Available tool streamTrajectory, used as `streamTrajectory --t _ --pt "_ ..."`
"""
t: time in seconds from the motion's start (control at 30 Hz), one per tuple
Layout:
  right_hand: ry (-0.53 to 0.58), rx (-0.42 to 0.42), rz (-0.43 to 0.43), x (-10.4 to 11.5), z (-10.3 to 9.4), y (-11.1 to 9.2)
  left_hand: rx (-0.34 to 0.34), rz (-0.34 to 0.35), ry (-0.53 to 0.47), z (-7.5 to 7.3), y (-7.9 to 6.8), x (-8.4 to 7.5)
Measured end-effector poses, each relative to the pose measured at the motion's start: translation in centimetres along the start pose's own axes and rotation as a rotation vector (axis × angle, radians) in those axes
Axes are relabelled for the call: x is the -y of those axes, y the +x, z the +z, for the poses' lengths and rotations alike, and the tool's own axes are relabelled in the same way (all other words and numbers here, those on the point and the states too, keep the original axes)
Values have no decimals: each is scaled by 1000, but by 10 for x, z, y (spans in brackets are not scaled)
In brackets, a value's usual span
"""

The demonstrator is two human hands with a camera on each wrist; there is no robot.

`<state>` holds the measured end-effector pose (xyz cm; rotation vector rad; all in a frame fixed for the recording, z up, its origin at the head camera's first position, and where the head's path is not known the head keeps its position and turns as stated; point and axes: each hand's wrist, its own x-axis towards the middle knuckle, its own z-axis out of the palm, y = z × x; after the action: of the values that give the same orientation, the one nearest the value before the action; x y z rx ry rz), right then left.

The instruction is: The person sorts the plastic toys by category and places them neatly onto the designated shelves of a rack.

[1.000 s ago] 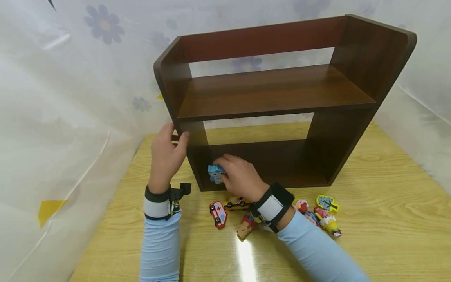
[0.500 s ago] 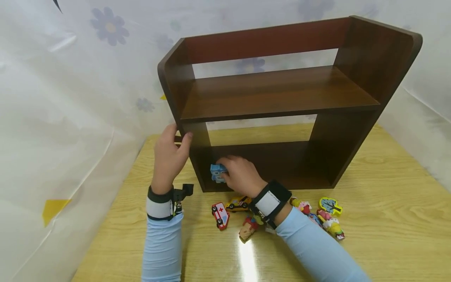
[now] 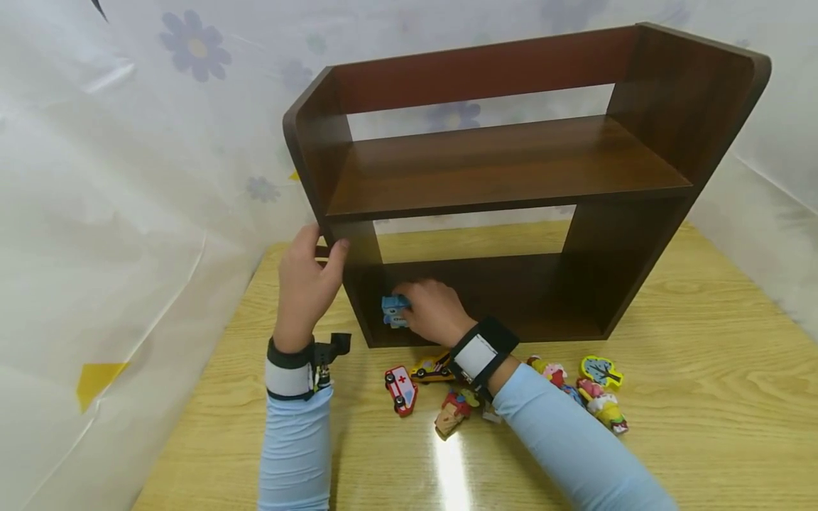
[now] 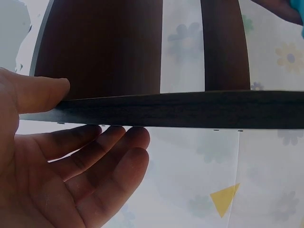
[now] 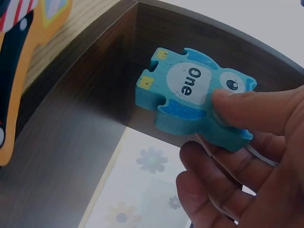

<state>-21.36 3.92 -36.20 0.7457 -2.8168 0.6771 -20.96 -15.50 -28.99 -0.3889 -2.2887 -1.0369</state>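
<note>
Head view: right hand (image 3: 437, 311) pinches owl (image 3: 393, 311), left hand (image 3: 307, 291) grips shelf (image 3: 511, 163), ambulance (image 3: 401, 390) and car (image 3: 431, 369) in front.

The right hand (image 3: 437, 311) pinches a blue toy (image 3: 393, 313); past those fingertips, the left hand (image 3: 305, 294) grips the brown bookcase (image 3: 505, 167) by its side.

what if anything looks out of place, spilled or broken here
Nothing looks spilled or clearly broken. The one untidy spot is the loose toys on the table in front of the shelf: they lie jumbled at different angles, some partly hidden by the right sleeve. The blue owl toy in the right hand shows no obvious damage.
</note>
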Motion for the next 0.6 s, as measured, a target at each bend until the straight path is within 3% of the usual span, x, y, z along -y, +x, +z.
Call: streamTrajectory --t 0.6 --pt "13 46 -9 4 13 7 -13 7 24 -1 0 -2"
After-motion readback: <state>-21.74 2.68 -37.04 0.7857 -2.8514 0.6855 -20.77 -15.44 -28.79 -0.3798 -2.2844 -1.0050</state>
